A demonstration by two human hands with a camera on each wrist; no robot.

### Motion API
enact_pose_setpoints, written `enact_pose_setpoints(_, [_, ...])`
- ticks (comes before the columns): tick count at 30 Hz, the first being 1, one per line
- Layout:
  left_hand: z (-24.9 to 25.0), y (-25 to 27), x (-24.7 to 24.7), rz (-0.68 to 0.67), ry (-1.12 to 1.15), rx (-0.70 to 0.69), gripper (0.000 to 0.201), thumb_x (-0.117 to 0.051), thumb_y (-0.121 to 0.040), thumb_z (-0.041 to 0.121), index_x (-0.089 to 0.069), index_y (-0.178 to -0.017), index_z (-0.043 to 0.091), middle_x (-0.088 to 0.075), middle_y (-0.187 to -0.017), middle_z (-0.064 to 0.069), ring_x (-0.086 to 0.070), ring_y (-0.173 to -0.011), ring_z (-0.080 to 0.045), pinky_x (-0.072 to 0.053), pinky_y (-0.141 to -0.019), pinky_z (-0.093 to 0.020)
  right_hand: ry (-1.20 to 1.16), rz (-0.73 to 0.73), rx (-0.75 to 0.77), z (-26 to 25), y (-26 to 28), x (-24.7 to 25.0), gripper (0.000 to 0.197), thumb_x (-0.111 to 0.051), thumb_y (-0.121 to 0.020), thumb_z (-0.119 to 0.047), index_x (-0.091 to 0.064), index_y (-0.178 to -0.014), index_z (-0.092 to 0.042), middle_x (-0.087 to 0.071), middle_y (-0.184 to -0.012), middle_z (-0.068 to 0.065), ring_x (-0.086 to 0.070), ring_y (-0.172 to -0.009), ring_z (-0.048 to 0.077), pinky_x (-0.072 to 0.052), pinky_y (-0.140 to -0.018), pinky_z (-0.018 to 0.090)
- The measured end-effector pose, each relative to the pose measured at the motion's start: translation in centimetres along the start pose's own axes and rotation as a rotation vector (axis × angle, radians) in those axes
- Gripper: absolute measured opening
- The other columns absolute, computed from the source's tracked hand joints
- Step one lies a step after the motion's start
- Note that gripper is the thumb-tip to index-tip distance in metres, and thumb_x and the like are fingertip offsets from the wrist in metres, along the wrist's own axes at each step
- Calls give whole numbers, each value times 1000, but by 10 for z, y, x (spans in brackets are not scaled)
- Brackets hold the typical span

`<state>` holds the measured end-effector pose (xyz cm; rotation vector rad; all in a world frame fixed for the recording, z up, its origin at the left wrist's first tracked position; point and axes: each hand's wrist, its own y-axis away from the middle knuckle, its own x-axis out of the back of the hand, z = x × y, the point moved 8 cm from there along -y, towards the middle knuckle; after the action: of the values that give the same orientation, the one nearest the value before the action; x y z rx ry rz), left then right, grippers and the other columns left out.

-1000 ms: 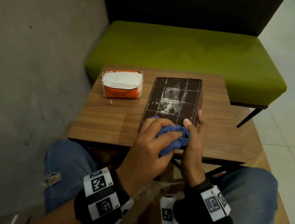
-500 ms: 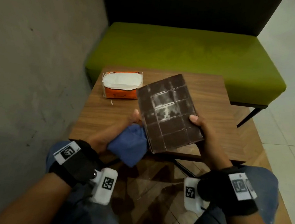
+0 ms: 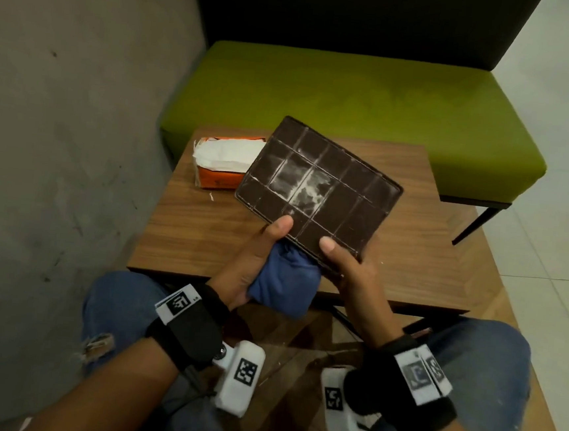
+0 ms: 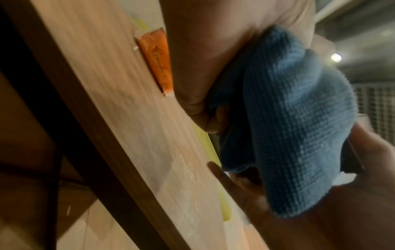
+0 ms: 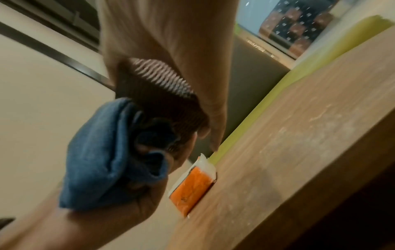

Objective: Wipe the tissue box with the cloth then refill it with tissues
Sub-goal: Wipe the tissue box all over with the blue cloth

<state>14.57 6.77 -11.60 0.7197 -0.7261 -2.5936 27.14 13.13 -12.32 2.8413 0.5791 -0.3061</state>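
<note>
The dark brown tissue box point(image 3: 318, 187), its quilted face smeared with white dust, is lifted off the table and tilted. My left hand point(image 3: 259, 247) has its thumb on the near edge and its fingers underneath, where it also holds the blue cloth point(image 3: 284, 284) against the box. My right hand point(image 3: 344, 265) grips the near right corner, thumb on top. The left wrist view shows the cloth point(image 4: 295, 132) bunched in the palm. In the right wrist view the cloth point(image 5: 100, 155) hangs below the box's ribbed side point(image 5: 158, 84). The orange tissue pack point(image 3: 226, 162), white tissues showing, lies on the table's far left.
A small wooden table point(image 3: 206, 229) stands before me, dusty near the front. A green bench point(image 3: 355, 94) with a dark backrest sits behind it. A grey wall point(image 3: 60, 127) runs along the left. My knees in jeans are under the table's front edge.
The box has been lifted off the table and turned to lie crosswise. My left hand, which was wiping the top with the cloth, now holds the cloth under the box's near edge.
</note>
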Motion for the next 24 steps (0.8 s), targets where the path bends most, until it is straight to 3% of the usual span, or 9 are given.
enact_pose_setpoints(4, [-4, -6, 15, -162, -257, -2, 74, -71, -65, 59, -59, -119, 10, -64, -122, -11, -59, -117, -25, -42, -103, -36, -45, 94, 0, 2, -3, 13, 89, -78, -60, -42, -40, -137, -16, -60, -129, 9, -62, -114, 25, -53, -93, 39])
enact_pose_setpoints(6, [-1, -8, 42, -89, -370, 8, 65, -64, -68, 57, -62, -100, 0, -70, -102, -16, -68, -97, -24, -53, -89, -32, 11, 123, 18, -4, -2, 22, 92, -77, -53, -44, -38, -132, -18, -61, -122, 3, -64, -109, 19, -54, -88, 34])
enact_pose_setpoints(9, [24, 3, 74, 129, -175, -68, 42, -50, -83, 57, -57, -81, 16, -68, -63, 3, -66, -56, -9, -53, -53, -24, 85, 168, 44, -8, 2, 34, 95, -77, -46, -43, -39, -128, -15, -60, -116, 0, -64, -103, 15, -52, -77, 24])
enact_pose_setpoints(11, [62, 15, 78, 259, -95, -346, 27, -51, -88, 49, -58, -93, 23, -69, -81, 7, -67, -65, -3, -53, -55, -22, 83, 180, 18, -5, 1, 35, 94, -78, -46, -38, -39, -127, -14, -60, -115, 2, -64, -103, 18, -53, -77, 27])
enact_pose_setpoints(13, [98, 28, 59, 284, -192, -660, 41, -66, -79, 39, -53, -114, 21, -63, -110, 3, -66, -87, -4, -53, -64, -17, 95, 167, 3, -1, 2, 28, 96, -79, -44, -43, -39, -126, -16, -60, -117, 3, -64, -104, 19, -55, -83, 34])
enact_pose_setpoints(15, [118, 34, 25, 299, -545, -893, 50, -75, -75, 27, -51, -118, 19, -54, -120, 1, -58, -100, -6, -48, -77, -11, 107, 148, 16, 0, 5, 16, 95, -78, -45, -48, -39, -126, -17, -59, -117, 3, -65, -102, 17, -56, -83, 34])
enact_pose_setpoints(17, [113, 38, -15, 297, -945, -1079, 38, -72, -80, 21, -58, -115, 14, -52, -116, -3, -51, -105, -11, -40, -86, -9, 78, 143, 65, -3, 6, 5, 91, -77, -49, -48, -39, -127, -18, -60, -117, 3, -66, -100, 14, -56, -78, 29])
enact_pose_setpoints(20, [66, 42, -37, 176, -1208, -1135, 36, -63, -81, 21, -61, -116, 14, -54, -119, -5, -45, -112, -14, -38, -90, -16, 44, 223, 130, -12, 1, 10, 88, -72, -57, -47, -36, -134, -25, -55, -126, 4, -63, -108, 18, -55, -85, 33])
enact_pose_setpoints(24, [33, 46, -26, 26, -1206, -1085, 37, -60, -79, 22, -61, -115, 15, -54, -119, -2, -45, -113, -12, -38, -93, -14, 119, 197, 176, -15, -5, 22, 80, -71, -65, -46, -38, -138, -37, -46, -141, -2, -52, -124, 14, -47, -102, 47])
